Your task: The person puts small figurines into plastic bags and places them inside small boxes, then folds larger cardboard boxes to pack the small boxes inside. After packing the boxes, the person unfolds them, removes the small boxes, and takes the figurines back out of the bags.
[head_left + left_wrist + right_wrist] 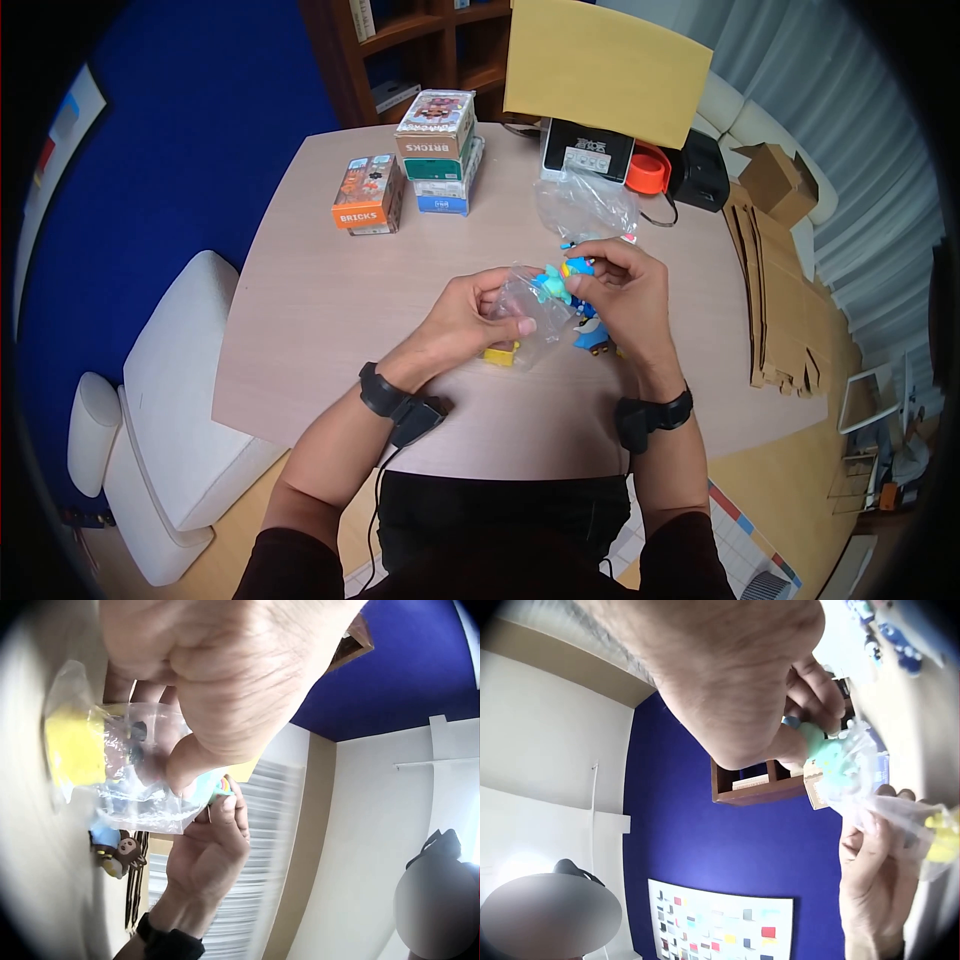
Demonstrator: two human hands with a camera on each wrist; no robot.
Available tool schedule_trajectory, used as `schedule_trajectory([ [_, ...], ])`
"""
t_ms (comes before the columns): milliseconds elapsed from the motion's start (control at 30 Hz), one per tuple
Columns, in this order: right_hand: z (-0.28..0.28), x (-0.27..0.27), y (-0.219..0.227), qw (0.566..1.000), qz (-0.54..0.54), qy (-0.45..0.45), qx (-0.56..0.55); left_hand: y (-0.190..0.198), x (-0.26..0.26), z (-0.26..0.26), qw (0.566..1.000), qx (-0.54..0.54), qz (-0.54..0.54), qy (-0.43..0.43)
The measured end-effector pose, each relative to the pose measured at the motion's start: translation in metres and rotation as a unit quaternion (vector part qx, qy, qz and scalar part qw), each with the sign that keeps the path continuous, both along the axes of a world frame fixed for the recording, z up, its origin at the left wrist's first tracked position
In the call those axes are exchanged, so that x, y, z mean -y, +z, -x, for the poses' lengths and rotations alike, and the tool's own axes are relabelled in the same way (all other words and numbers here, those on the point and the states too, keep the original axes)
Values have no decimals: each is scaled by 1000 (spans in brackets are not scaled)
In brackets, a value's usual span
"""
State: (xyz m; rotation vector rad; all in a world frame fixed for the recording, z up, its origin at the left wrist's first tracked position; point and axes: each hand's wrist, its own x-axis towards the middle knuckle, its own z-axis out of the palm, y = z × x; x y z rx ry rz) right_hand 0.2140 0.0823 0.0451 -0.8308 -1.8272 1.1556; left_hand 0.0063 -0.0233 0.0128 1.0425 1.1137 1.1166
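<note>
My left hand grips a clear plastic bag, thumb pressed on its near side. A yellow piece shows through the film at the bag's lower end. With thumb and fingertips my right hand pinches a small toy figure, turquoise with blue and yellow parts, right at the bag's mouth. In the right wrist view the figure's mint-green part overlaps the film. On the table just below the right hand are small toy figures, one of them brown and blue.
An orange-fronted bricks box and a stack of boxes stand at the back left. Behind the hands lies another clear bag. A yellow board, a red ring-shaped thing and a black case sit at the back right. Flattened cardboard leans along the right edge.
</note>
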Motion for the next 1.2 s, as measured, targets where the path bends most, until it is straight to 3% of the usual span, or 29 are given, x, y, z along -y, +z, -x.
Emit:
schedule_trajectory([
  [233,2,3,-1,997,-6,64,-35,4,1,-3,1000,4,15,25],
  [433,4,5,1,999,35,15,6,-5,2,4,997,68,-9,-29],
  [500,4,4,-1,1000,-8,4,20,-13,-1,7,993,102,-18,-50],
  [833,14,14,-4,1000,-20,-16,-3,-18,-1,7,994,105,-21,-35],
  [1033,6,8,0,997,7,77,-27,-10,1,2,989,146,-28,-26],
  [1200,4,5,-1,992,-47,111,44,-19,-2,0,990,130,-38,-29],
])
